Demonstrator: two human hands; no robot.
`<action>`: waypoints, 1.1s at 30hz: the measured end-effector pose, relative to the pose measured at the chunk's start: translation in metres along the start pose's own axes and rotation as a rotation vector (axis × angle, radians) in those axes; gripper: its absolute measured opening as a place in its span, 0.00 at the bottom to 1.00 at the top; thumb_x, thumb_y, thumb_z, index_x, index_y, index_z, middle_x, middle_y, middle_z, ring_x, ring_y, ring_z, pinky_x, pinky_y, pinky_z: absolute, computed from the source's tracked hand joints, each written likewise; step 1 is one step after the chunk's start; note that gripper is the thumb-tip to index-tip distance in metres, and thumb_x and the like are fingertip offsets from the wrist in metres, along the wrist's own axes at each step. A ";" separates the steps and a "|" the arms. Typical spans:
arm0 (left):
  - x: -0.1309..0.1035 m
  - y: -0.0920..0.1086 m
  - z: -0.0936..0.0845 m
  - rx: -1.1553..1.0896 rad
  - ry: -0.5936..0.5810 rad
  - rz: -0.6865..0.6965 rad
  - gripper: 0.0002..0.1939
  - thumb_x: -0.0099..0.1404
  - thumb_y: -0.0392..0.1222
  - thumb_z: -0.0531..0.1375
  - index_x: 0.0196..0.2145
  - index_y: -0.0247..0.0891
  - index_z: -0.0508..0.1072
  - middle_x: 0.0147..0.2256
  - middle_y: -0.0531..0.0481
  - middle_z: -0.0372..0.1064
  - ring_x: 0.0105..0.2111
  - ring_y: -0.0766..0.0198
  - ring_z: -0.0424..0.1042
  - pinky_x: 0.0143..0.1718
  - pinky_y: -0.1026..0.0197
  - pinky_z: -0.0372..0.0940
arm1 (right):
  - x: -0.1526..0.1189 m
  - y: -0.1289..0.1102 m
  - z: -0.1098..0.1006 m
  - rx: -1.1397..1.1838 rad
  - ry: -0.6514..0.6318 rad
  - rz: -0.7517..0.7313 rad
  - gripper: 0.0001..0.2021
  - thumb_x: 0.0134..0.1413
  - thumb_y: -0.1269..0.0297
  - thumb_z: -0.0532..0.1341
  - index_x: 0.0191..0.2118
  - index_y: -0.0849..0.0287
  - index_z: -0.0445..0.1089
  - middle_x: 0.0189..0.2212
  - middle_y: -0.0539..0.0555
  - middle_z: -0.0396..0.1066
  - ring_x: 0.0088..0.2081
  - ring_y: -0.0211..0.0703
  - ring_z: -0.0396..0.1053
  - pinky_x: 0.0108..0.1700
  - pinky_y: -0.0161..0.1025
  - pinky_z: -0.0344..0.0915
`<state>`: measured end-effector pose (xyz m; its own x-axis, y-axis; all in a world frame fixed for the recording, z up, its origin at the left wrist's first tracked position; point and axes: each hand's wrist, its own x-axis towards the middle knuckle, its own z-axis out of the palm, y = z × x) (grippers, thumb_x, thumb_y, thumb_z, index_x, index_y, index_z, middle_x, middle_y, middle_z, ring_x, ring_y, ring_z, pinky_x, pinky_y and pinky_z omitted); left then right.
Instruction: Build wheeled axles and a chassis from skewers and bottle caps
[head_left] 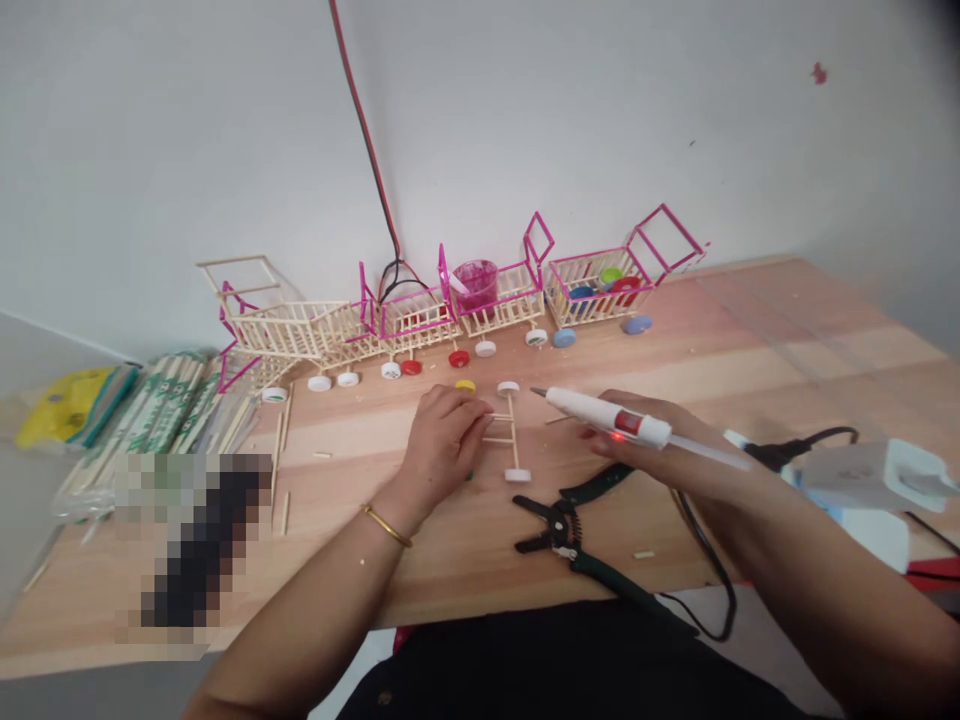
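My left hand [444,440], with a gold bangle at the wrist, pinches a small wheeled frame of thin wooden sticks [514,432]. White caps sit as wheels at both ends of its right crossbar. A yellow cap [466,386] shows just beyond my fingers, and the frame's left part is mostly hidden by the hand. My right hand [651,425] is wrapped round a white hot glue gun [600,411] with a lit red light. Its nozzle points left, above and right of the frame, apart from it. A clear glue stick [709,452] sticks out of its back.
Stick carts [409,320] with cap wheels stand along the wall. Green-handled wire strippers [559,525] lie between my arms. Packs of wooden sticks [161,410] and a blurred dark object [206,545] are at left. A black cable [724,590] and a clear plastic container [870,475] are at right.
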<state>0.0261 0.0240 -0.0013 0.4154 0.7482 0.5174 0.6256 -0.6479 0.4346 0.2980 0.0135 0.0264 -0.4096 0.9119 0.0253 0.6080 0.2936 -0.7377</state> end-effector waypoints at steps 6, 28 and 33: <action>-0.002 -0.003 0.001 0.002 -0.012 -0.013 0.06 0.65 0.36 0.55 0.38 0.37 0.71 0.36 0.46 0.71 0.40 0.59 0.65 0.43 0.54 0.62 | 0.000 0.004 0.010 0.099 -0.050 0.152 0.15 0.47 0.49 0.63 0.27 0.57 0.64 0.21 0.47 0.65 0.24 0.37 0.62 0.25 0.34 0.58; -0.001 -0.007 -0.002 -0.020 -0.058 -0.060 0.06 0.66 0.37 0.54 0.38 0.37 0.70 0.34 0.47 0.72 0.38 0.60 0.67 0.43 0.54 0.63 | 0.009 0.003 0.009 0.016 -0.045 0.238 0.14 0.48 0.48 0.60 0.28 0.54 0.71 0.26 0.49 0.74 0.29 0.44 0.71 0.27 0.36 0.63; 0.000 -0.007 -0.002 -0.020 -0.053 -0.062 0.06 0.66 0.37 0.54 0.37 0.37 0.70 0.34 0.47 0.72 0.37 0.60 0.67 0.42 0.54 0.63 | 0.009 0.002 0.009 -0.014 -0.038 0.252 0.13 0.49 0.49 0.60 0.28 0.53 0.71 0.25 0.49 0.74 0.28 0.45 0.71 0.27 0.37 0.63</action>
<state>0.0203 0.0281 -0.0030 0.4114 0.7929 0.4496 0.6378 -0.6028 0.4794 0.2895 0.0197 0.0185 -0.2692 0.9453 -0.1841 0.7038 0.0626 -0.7077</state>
